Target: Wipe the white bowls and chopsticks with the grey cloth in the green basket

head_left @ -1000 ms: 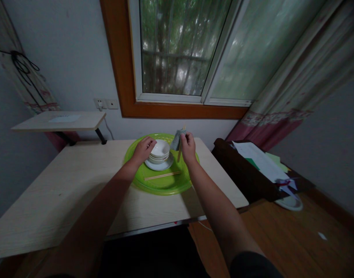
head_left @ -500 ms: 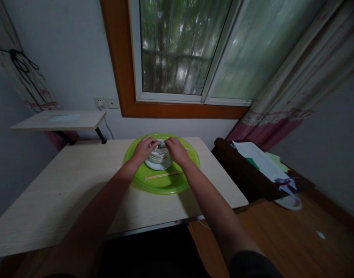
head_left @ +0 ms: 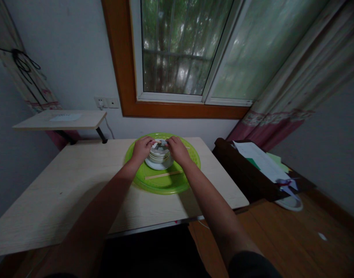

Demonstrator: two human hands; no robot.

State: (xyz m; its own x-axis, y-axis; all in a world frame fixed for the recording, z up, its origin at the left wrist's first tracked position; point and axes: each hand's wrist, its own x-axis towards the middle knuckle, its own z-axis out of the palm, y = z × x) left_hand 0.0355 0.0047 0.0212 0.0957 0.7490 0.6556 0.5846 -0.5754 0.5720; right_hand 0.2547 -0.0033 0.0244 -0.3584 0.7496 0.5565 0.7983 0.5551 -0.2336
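Over a stack of white bowls (head_left: 159,158) on a white plate (head_left: 154,166), my two hands are close together. My left hand (head_left: 142,148) pinches the end of a thin pale stick that looks like a chopstick (head_left: 157,141). My right hand (head_left: 177,150) has its fingers closed on a small grey bunched piece, like a cloth (head_left: 163,143), at the stick's other side. Beneath them all is a round green tray (head_left: 138,177). A pair of wooden chopsticks (head_left: 162,175) lies on its near part. The fingertips are small and partly hidden.
The tray stands on a pale wooden table (head_left: 78,193). A small raised shelf (head_left: 61,119) with a paper on it is at the back left. Behind the table are a wall and a window (head_left: 177,50). To the right, a dark brown piece of furniture (head_left: 243,170) holds papers.
My left hand has drawn slightly left, away from the right hand, and more of the pale stick shows between them. The bowls and tray stay in place.
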